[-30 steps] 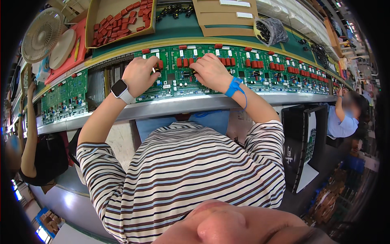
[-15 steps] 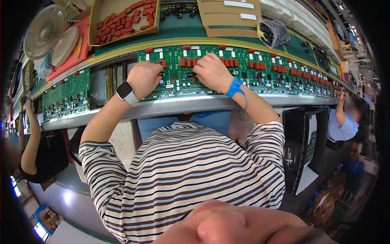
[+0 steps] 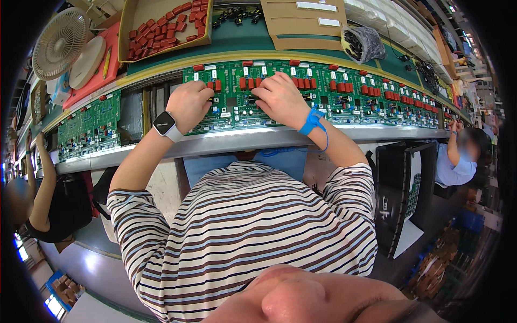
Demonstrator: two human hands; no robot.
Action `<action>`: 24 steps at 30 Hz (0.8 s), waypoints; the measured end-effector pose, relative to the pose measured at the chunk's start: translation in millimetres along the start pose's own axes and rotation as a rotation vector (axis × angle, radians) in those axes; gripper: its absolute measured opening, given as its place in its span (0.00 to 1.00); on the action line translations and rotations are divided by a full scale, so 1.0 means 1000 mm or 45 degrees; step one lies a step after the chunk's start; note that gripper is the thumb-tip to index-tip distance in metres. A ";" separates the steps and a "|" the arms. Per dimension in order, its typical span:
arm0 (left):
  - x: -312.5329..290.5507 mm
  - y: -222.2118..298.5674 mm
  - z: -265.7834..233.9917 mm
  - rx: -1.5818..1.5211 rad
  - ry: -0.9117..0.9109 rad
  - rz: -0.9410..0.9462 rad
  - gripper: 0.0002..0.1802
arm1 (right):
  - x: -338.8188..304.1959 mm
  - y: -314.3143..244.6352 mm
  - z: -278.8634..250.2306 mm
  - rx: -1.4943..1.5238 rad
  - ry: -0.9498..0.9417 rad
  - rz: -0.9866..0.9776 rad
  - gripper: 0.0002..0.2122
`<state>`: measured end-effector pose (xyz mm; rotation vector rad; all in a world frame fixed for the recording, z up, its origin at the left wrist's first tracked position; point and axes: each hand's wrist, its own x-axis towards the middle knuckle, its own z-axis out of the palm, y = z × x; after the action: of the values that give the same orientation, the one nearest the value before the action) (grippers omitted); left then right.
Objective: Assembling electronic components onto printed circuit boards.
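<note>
Both hands work over a row of green circuit boards point(image 3: 229, 119) fitted with red block-shaped components point(image 3: 307, 83), white parts and small connectors. My left hand point(image 3: 188, 107), with a watch on its wrist, is at the left part of the board in front of me. Its fingers are pinched together beside two red components, and a dark small part shows partly at the fingertips. My right hand point(image 3: 281, 100), wearing a blue wrist strap point(image 3: 312, 121), bends its closed fingertips onto the board near a dark component point(image 3: 251, 99). What each pinch holds is hidden.
Behind the boards stands a cardboard box point(image 3: 167, 51) of loose red components. Black parts point(image 3: 238, 17), a cardboard sheet point(image 3: 304, 32) and a plastic bag of parts point(image 3: 366, 46) lie farther right. A fan point(image 3: 60, 43) stands far left. Other people work at both ends.
My hands stay at nearly the same places on the board, with only slight shifts of fingers and wrists. The person at the left has leaned a little farther into view.
</note>
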<state>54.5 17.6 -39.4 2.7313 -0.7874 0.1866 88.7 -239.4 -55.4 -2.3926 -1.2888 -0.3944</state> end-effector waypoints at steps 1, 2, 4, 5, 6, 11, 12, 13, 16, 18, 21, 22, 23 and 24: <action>0.000 -0.001 0.001 0.005 -0.020 0.000 0.08 | 0.000 -0.002 0.000 0.000 0.000 0.000 0.09; 0.000 -0.002 0.003 0.005 -0.020 0.000 0.08 | 0.000 -0.004 0.001 0.026 -0.017 -0.018 0.09; -0.001 -0.002 0.006 0.030 -0.042 0.000 0.08 | 0.000 -0.008 0.003 0.052 -0.030 -0.035 0.09; -0.001 -0.002 0.006 0.033 -0.043 0.002 0.08 | 0.000 -0.010 0.004 0.054 -0.026 -0.042 0.09; 0.000 -0.002 0.007 0.038 -0.045 -0.001 0.08 | -0.001 -0.011 0.005 0.056 -0.022 -0.050 0.09; -0.001 -0.002 0.006 0.060 -0.068 -0.003 0.09 | 0.001 -0.017 0.006 0.066 -0.043 -0.050 0.09; -0.001 -0.001 0.007 0.095 -0.074 0.001 0.09 | 0.001 -0.018 0.006 0.065 -0.033 -0.052 0.09; -0.001 0.000 0.007 0.128 -0.080 0.007 0.09 | 0.001 -0.019 0.007 0.064 -0.034 -0.053 0.09; 0.000 0.001 0.009 0.187 -0.088 0.006 0.09 | 0.003 -0.022 0.008 0.102 -0.040 -0.068 0.09; 0.000 0.001 0.010 0.179 -0.080 0.009 0.09 | 0.003 -0.024 0.011 0.094 -0.042 -0.079 0.09; -0.002 0.001 0.011 0.154 -0.075 -0.003 0.09 | 0.005 -0.027 0.011 0.104 -0.057 -0.093 0.09; -0.002 0.001 0.011 0.136 -0.078 -0.014 0.09 | 0.005 -0.028 0.011 0.103 -0.057 -0.094 0.09; -0.002 0.000 0.011 0.136 -0.077 -0.015 0.09 | 0.005 -0.028 0.011 0.109 -0.064 -0.091 0.09; -0.002 0.000 0.013 0.135 -0.071 0.004 0.09 | 0.005 -0.029 0.011 0.115 -0.070 -0.088 0.09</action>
<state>53.3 14.6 -51.7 2.8464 -0.8194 0.1578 68.0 -216.1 -57.5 -2.3041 -1.3865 -0.2855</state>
